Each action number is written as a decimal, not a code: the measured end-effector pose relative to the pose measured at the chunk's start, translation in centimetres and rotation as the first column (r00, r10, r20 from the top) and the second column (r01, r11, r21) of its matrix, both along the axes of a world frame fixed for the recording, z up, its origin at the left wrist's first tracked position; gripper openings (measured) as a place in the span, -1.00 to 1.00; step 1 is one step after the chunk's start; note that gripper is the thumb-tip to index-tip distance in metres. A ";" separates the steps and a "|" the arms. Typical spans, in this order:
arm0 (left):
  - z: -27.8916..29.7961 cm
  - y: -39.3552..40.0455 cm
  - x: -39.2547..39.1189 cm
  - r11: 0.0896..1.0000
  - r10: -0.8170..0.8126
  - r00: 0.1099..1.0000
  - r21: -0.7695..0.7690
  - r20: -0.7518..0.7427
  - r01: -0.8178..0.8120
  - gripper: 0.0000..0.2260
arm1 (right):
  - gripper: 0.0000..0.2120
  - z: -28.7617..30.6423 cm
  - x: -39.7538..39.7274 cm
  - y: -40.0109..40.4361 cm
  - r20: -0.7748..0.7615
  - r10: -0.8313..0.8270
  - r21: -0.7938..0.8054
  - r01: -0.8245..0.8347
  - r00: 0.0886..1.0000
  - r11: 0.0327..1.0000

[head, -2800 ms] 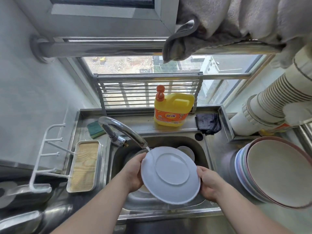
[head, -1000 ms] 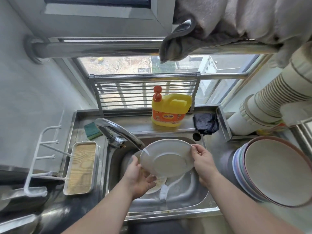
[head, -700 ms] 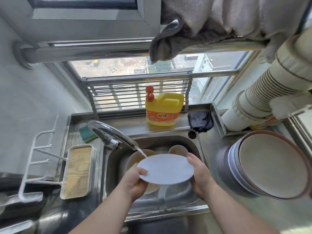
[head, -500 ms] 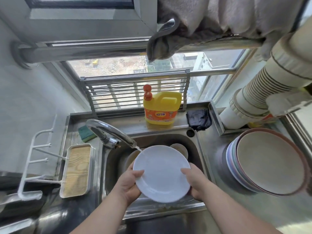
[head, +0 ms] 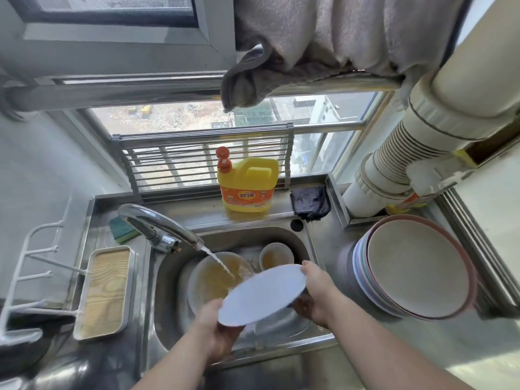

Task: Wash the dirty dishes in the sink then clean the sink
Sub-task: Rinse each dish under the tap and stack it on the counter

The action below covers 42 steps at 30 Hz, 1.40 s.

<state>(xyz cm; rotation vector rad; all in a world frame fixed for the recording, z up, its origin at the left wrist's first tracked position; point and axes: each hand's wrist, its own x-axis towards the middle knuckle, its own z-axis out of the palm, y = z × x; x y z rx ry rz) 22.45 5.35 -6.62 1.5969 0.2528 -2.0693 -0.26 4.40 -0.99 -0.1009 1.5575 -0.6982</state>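
I hold a white plate [head: 263,294] over the steel sink [head: 168,280], tilted nearly flat, with its far edge up. My left hand [head: 218,330] grips its near left rim and my right hand [head: 315,291] grips its right rim. The tap [head: 157,223] runs a thin stream that lands at the plate's far left edge. Below in the basin lie a dirty plate [head: 211,280] with yellowish residue and a small dirty bowl [head: 275,256].
A yellow detergent bottle [head: 247,184] and a dark cloth [head: 309,202] stand on the back ledge, a green sponge [head: 122,228] behind the tap. A wood-lined tray [head: 102,291] lies left. A stack of plates [head: 413,266] leans on the right counter under a corrugated pipe [head: 408,153].
The plate faced me upright half a second ago; I have tipped it back toward flat and moved it right, so the dirty plate and bowl below show.
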 end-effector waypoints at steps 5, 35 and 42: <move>-0.7 0.6 -1.5 0.995 -0.072 0.997 0.066 -0.015 0.073 -0.66 | -0.81 0.8 -1.1 0.1 0.011 -0.013 0.018 0.013 1.000 1.000; 2.6 -5.0 3.2 0.961 -0.102 0.988 -0.244 0.114 0.128 -0.61 | -0.80 -1.9 5.1 -3.1 -0.519 -0.145 -0.377 -0.073 0.843 0.924; 1.7 -3.1 3.4 0.949 -0.217 0.960 -0.191 0.179 0.251 -0.79 | -0.73 -3.2 3.1 -3.1 -0.651 0.031 -0.181 -0.195 0.758 0.964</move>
